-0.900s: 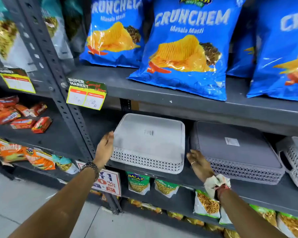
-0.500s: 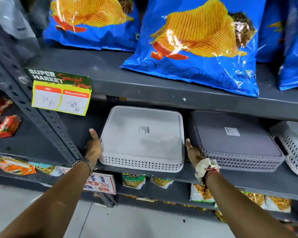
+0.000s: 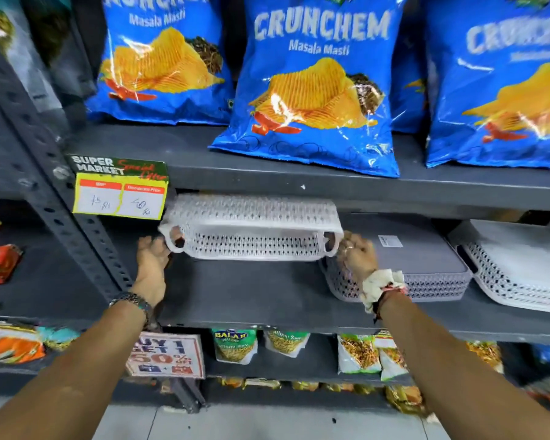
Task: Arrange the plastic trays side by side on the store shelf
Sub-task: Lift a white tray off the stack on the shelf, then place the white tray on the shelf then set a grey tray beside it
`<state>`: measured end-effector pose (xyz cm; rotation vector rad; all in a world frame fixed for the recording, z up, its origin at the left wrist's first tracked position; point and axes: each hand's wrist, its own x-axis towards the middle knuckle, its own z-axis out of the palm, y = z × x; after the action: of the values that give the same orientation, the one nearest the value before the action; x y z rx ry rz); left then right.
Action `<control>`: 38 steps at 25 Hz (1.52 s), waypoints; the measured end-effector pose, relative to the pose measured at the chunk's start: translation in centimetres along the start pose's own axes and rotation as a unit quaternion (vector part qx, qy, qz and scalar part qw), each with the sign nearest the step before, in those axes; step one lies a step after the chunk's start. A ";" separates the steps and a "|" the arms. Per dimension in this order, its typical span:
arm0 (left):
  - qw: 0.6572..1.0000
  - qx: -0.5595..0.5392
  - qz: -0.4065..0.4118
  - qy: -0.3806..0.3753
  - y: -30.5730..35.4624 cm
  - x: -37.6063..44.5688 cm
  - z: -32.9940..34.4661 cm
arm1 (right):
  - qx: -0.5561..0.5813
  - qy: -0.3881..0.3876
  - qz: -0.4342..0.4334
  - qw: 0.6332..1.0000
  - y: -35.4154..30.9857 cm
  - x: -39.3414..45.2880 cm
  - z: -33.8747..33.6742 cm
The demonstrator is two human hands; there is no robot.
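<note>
Above the middle shelf (image 3: 251, 300), left hand (image 3: 151, 254) and right hand (image 3: 356, 257) grip the tilted white tray (image 3: 251, 230) by its handles; next, lower it flat beside the grey tray (image 3: 426, 265).

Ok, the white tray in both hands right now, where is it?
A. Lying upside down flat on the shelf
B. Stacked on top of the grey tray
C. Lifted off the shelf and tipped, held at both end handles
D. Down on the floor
C: the white tray is clear of the shelf board and tipped, the left hand and right hand gripping its end handles beside the grey tray.
</note>
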<state>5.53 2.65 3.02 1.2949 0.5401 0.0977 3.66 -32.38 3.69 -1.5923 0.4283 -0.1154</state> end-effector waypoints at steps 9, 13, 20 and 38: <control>0.948 0.252 0.194 0.016 -1.9 2.5 -1.1 | -0.179 -0.024 -0.108 0.978 1.7 -0.1 0.7; 0.952 0.260 0.152 0.056 -4.0 4.3 -1.5 | -0.277 -0.034 -0.105 0.954 4.5 1.0 2.0; 0.931 0.324 0.160 0.042 -5.5 8.0 -0.5 | -0.401 0.042 -0.083 0.911 5.7 2.3 3.6; 0.909 0.298 0.271 -0.104 -7.2 -1.4 17.5 | -0.282 0.237 -0.108 0.923 3.9 -2.4 -14.9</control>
<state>10.21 -15.40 -0.28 2.0080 -0.0037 0.2665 -4.25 -45.57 1.47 -2.1845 0.7020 -0.6017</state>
